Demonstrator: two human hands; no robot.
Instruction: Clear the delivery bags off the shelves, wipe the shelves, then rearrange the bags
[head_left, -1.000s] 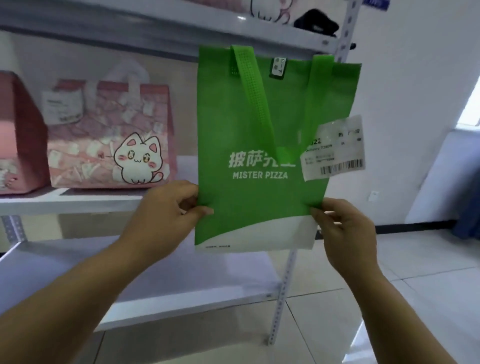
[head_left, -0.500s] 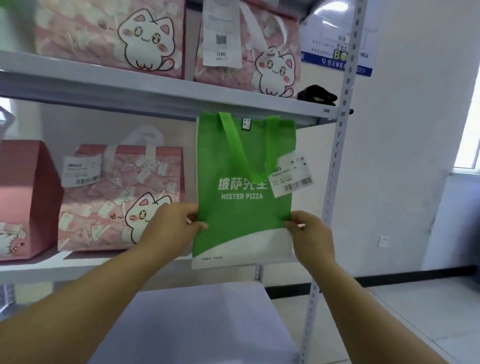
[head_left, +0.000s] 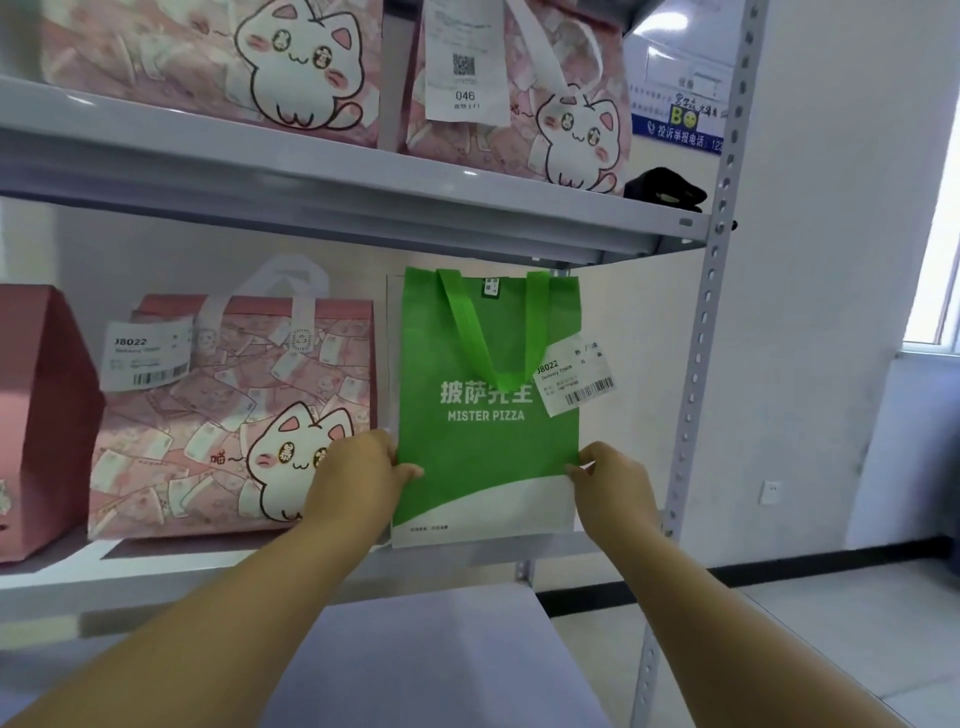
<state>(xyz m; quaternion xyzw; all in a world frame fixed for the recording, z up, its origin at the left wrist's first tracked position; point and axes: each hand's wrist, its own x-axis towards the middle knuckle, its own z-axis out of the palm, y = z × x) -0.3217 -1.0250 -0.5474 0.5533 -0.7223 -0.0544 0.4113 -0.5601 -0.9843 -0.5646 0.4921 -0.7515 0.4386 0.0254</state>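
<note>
Rearranging step: both hands, left hand (head_left: 358, 480) and right hand (head_left: 613, 483), pinch the green bag (head_left: 488, 447) at centre frame on the middle shelf (head_left: 156, 571); next, release it standing upright.

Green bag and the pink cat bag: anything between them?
Head view: only the left hand, pinching the green bag and overlapping the pink cat bag; bare wall above.

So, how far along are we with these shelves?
Looks like the rearranging stage. Done: two cat bags stand on the upper shelf, a pink cat bag on the middle shelf. In hand: left hand and right hand pinch the sides of the green pizza bag at that shelf's right end. Left: releasing it; the lower shelf shows no bags. Wiping can't be confirmed.
</note>
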